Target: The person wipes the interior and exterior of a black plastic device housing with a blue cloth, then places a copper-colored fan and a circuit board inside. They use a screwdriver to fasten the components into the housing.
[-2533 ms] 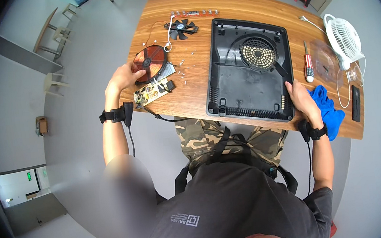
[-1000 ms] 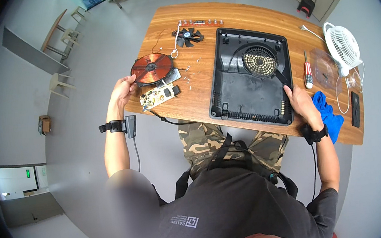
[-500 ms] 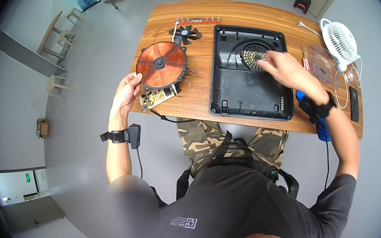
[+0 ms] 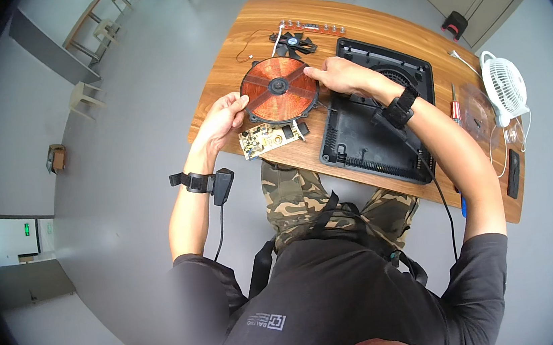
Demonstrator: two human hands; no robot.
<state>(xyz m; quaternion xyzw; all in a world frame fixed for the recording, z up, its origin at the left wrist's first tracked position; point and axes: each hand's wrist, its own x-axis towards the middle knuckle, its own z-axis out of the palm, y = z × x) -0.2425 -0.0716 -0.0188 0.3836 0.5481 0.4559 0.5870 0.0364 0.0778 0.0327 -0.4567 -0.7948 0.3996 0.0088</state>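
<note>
Head view: your left hand (image 4: 222, 119) is pinched on the left rim of the coil (image 4: 279, 86), your right hand (image 4: 347, 74) on its right rim. Gripping opposite edges probably steadies it and spares the winding. The coil is left of the housing (image 4: 374, 135), partly over the board (image 4: 269, 138). Half a second ago, your right hand was over the housing; now it has joined the left.

coil (image 4: 280, 96) left of casing (image 4: 370, 135) | circuit board (image 4: 265, 140) before coil | impeller (image 4: 294, 43) behind coil | desk fan (image 4: 504, 84) far right
</note>
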